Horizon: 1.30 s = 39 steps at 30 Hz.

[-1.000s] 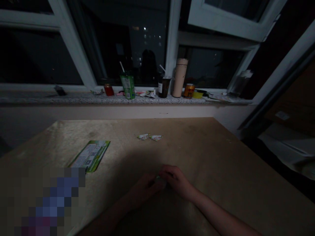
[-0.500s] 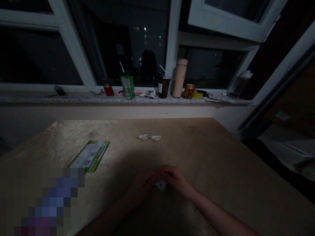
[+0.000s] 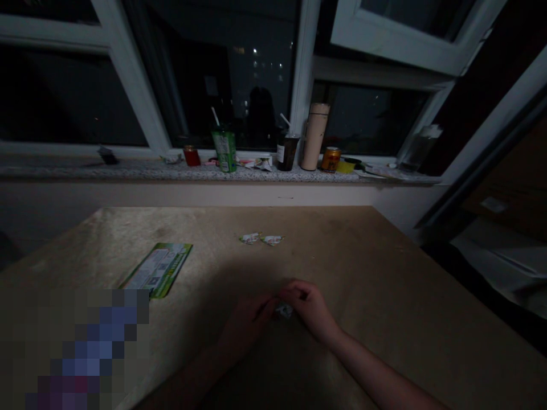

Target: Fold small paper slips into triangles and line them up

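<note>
Above the near middle of the table, my left hand (image 3: 248,320) and my right hand (image 3: 310,310) meet at the fingertips. Both are closed, pinching a small white printed packet (image 3: 284,311); its upper part is hidden by the fingers, and poor light blurs its details. Beyond my hands, two small triangular packets (image 3: 250,238), white with green edges, lie side by side on the tabletop. A flat green printed pouch (image 3: 171,265) rests to the left, its near end covered by a blurred-out patch.
The brown table (image 3: 342,239) reaches to the wall under a window. Along the stone sill (image 3: 256,175) stand a green cup (image 3: 225,151) with a straw, a dark drink cup (image 3: 287,152), a tall beige flask (image 3: 315,136), a gold can (image 3: 330,159) and a red jar (image 3: 192,156).
My right hand has risen slightly, away from me. The pinched packet has shifted up with it and less of it shows. The whole view has moved a little.
</note>
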Tool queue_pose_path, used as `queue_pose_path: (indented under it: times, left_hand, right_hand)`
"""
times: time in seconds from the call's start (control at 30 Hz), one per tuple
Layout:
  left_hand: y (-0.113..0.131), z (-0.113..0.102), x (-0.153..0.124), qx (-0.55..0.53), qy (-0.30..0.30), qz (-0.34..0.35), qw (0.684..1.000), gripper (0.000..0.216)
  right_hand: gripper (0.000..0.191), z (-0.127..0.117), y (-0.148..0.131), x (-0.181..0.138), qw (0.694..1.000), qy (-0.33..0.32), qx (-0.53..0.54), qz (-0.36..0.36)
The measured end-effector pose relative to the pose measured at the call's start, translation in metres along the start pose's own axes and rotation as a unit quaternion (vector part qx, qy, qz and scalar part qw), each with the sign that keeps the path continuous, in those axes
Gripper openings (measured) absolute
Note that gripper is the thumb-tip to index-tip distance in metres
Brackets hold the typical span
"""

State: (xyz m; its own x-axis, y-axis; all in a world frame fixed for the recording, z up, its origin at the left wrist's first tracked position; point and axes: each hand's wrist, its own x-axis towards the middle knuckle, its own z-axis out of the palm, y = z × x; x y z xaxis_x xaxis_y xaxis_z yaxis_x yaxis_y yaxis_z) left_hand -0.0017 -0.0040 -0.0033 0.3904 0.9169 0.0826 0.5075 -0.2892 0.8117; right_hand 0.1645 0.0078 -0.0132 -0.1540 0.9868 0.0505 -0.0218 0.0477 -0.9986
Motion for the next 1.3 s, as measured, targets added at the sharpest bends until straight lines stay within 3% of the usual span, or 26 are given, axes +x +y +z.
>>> queue_pose_path:
  times: [0.23,0.5,0.8,1.3]
  left_hand:
    - [0.0006,0.0029,0.0003,-0.011,0.020,-0.030,0.999,0.028]
    - [0.0001,0.0020,0.0004,0.034,0.031,-0.045,0.998,0.023]
    - [0.0026,0.0028,0.0007,0.034,0.036,-0.030,0.998,0.026]
    - [-0.0010,0.0071,-0.0017,0.044,0.052,-0.004,0.998,0.025]
  right_hand:
    - [0.016,0.0008,-0.0022,-0.0011,0.999,0.011,-0.003,-0.030]
    - [0.024,0.0061,0.0004,-0.0054,0.998,0.020,-0.051,-0.020]
    - [0.028,0.0037,-0.0010,-0.0033,0.998,0.024,-0.022,0.045]
    - [0.016,0.0038,0.0024,-0.0039,0.995,0.012,-0.092,-0.025]
